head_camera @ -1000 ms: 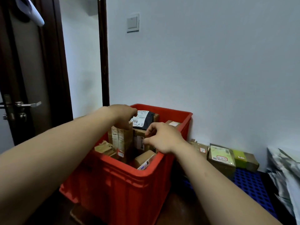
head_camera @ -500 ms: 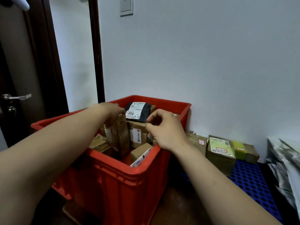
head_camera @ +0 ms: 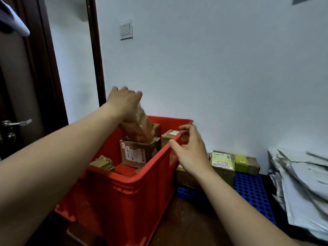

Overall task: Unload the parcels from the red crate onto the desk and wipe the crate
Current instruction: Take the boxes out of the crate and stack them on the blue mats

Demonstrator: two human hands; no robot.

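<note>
The red crate [head_camera: 134, 196] stands on the floor by the wall, with several cardboard parcels inside. My left hand [head_camera: 124, 102] grips the top of a tall brown parcel [head_camera: 140, 125], blurred by motion and raised above the crate's rim. Below it a cardboard box with a white label [head_camera: 134, 153] stands in the crate. A flat brown parcel [head_camera: 103, 163] lies at the crate's left, and a small box [head_camera: 169, 134] sits at its far right corner. My right hand [head_camera: 190, 150] hovers at the crate's right rim, fingers loosely curled, holding nothing.
Right of the crate, taped boxes [head_camera: 223, 162] and a green box [head_camera: 241, 163] sit on a blue perforated mat [head_camera: 252, 190]. Grey plastic mailers [head_camera: 305, 183] are heaped at far right. A dark door with a handle [head_camera: 16, 123] is at left.
My left hand has lifted the tall brown parcel up out of the crate. My right hand has moved off the parcels to the crate's right rim. The black mailer is no longer visible.
</note>
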